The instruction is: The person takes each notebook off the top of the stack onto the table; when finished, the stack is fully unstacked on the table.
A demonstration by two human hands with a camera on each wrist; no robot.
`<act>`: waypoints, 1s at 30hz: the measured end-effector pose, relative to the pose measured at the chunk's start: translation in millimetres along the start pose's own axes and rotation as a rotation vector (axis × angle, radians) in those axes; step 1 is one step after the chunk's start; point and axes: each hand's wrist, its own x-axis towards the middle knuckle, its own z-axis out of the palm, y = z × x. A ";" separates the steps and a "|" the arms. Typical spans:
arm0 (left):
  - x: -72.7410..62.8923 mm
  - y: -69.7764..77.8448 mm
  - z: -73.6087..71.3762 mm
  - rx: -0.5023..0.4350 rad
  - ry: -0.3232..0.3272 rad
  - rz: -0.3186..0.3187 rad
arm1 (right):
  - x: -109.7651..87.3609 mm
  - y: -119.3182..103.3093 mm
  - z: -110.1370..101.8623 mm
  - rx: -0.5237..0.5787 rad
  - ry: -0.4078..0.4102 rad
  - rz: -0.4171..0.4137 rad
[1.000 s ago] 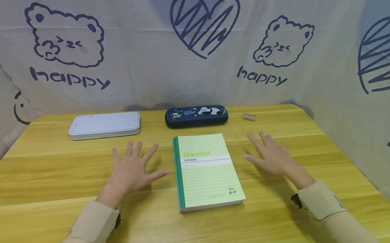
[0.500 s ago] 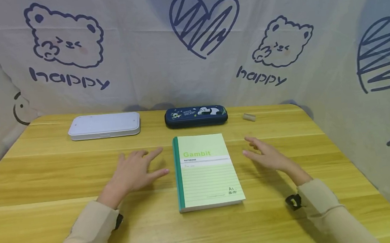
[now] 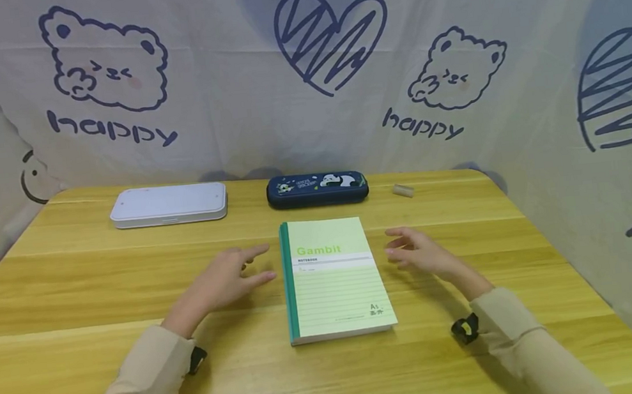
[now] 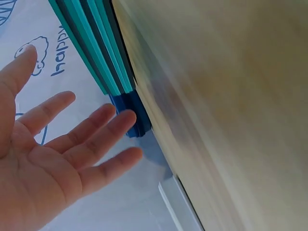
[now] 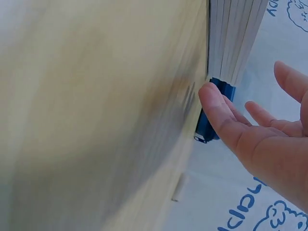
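Flat on the surface [image 3: 71, 284], roughly midway between its left and right edges: a stack of notebooks [image 3: 334, 288], pale green cover uppermost. Long axis running from the far edge toward the near edge, green spines [image 4: 98, 45] toward the left edge, white page edges [image 5: 236, 38] toward the right edge. Several notebooks thick, judging by the layers in both wrist views.

Left grip [image 3: 221, 284] just beside the spines, right grip [image 3: 426, 257] just beside the page edges. Apart from the stack on both sides by the look of it, with the left fingertips slightly nearer. Both released: fingers loose, nothing held. Likely deciding relation: stack directly between the two, short axis spanning the gap, both level with the half toward the far edge. Hard to judge height over the surface.

Beyond the stack, near the far edge: a white case [image 3: 169, 203] toward the far left corner, a dark blue case [image 3: 318, 190] almost straight behind, and a small beige block [image 3: 403, 191] toward the far right corner.
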 end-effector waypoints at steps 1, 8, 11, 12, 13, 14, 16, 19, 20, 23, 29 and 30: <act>0.9 0.2 0.5 -0.032 -0.007 0.006 | 0.7 0.2 0.8 0.010 -0.004 0.002; 6.0 4.5 6.3 -0.200 -0.057 0.006 | 3.9 0.1 8.0 0.047 -0.044 0.020; 7.6 7.6 9.5 -0.243 -0.080 -0.006 | 5.2 0.2 11.0 0.075 -0.058 0.026; 8.3 8.7 10.6 -0.251 -0.087 -0.012 | 5.9 0.3 11.8 0.082 -0.064 0.026; 9.1 9.8 11.7 -0.260 -0.095 -0.016 | 6.6 0.4 12.5 0.089 -0.067 0.030; 9.8 10.8 12.7 -0.264 -0.104 -0.019 | 7.2 0.6 13.2 0.089 -0.072 0.032; 11.6 13.2 14.8 -0.274 -0.117 -0.026 | 8.5 0.8 14.4 0.083 -0.074 0.039; 13.7 15.9 17.4 -0.293 -0.147 -0.015 | 10.2 1.3 16.1 0.079 -0.077 0.043; 14.3 16.7 18.1 -0.302 -0.159 -0.009 | 10.5 1.7 16.5 0.078 -0.079 0.042; 15.7 19.0 19.6 -0.329 -0.187 0.001 | 11.3 2.0 18.1 0.075 -0.085 0.035; 19.2 22.1 21.2 -0.308 -0.205 -0.002 | 11.3 1.3 20.2 0.066 -0.093 0.025; 20.0 22.3 21.6 -0.301 -0.205 -0.001 | 11.1 1.3 20.3 0.065 -0.094 0.026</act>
